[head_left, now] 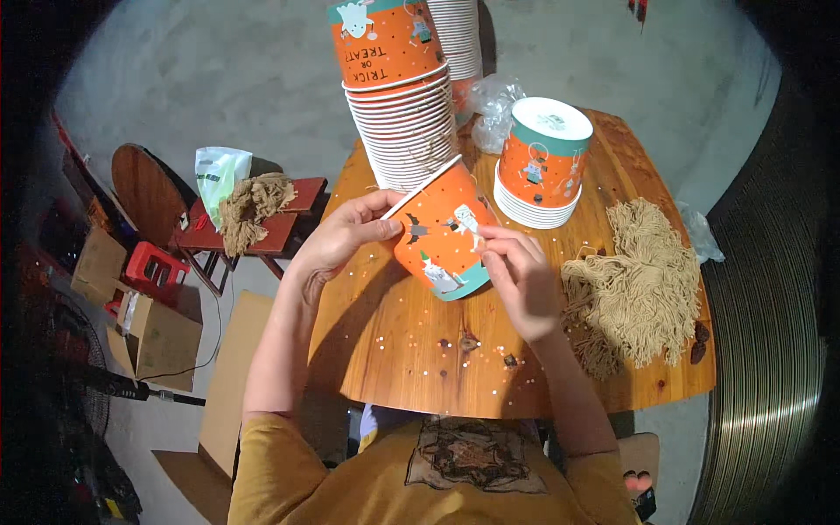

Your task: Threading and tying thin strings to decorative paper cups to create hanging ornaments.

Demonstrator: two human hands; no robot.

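Observation:
Over the middle of the table I hold a tilted orange paper bucket [442, 232] with a white rim, a green band and printed Halloween figures. My left hand [354, 229] is closed on its rim, thumb on the outer wall. Against the opposite side, close to the green band, my right hand [518, 276] pinches thumb and fingers together. What lies between those fingertips is hidden or too small to make out. Just beyond stands a tall stack of upside-down paper buckets [398, 122], with thin tan strands hanging down its side.
A shorter stack of upturned buckets [544, 166] stands right of centre. Tan cords [652, 289] lie heaped at the table's [420, 367] right. Clear plastic [494, 109] sits behind. At left are a red bench [297, 197] with more cord, a red stool [156, 267] and cardboard boxes [162, 337].

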